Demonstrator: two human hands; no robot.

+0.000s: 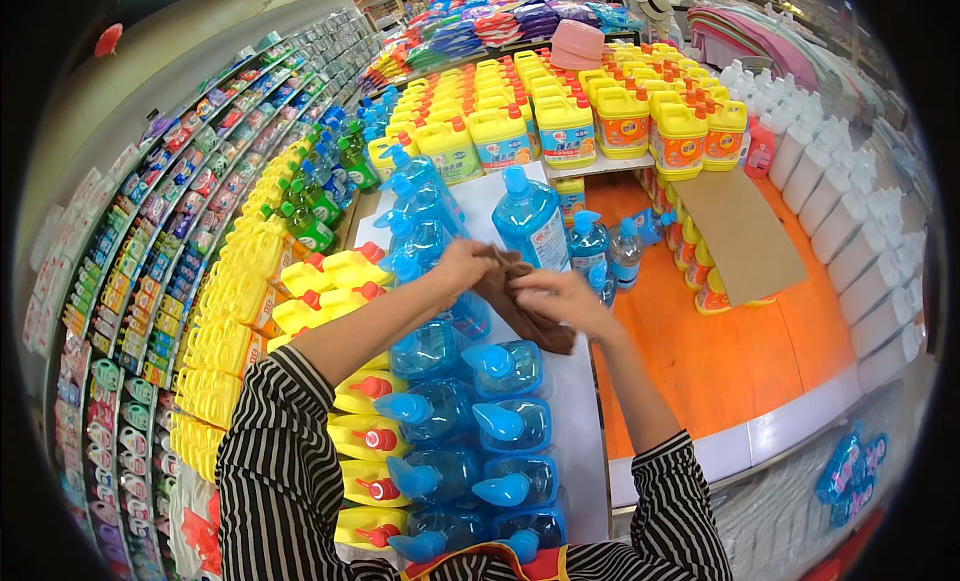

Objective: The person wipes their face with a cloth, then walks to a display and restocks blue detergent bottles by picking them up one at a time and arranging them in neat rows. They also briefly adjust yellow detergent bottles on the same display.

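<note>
My left hand (466, 267) grips the bunched top of a brown cloth (525, 314). On the cloth's right side, my right hand (566, 299) holds it with bent fingers, slightly blurred. Just beyond the hands stands a large bottle of blue liquid (529, 217) with a blue cap, upright on a white surface (577, 401). Below and left of the cloth run two rows of similar blue bottles (514, 423) with pump-like blue tops. My left forearm passes over part of the left row, hiding some bottles.
Yellow jugs with red caps (364, 431) line the left side; more yellow jugs (566, 130) stand behind. Several blue bottles (589, 243) occupy the lower orange board (675, 363). A cardboard sheet (739, 236) covers jugs there. White jugs (832, 228) border the right.
</note>
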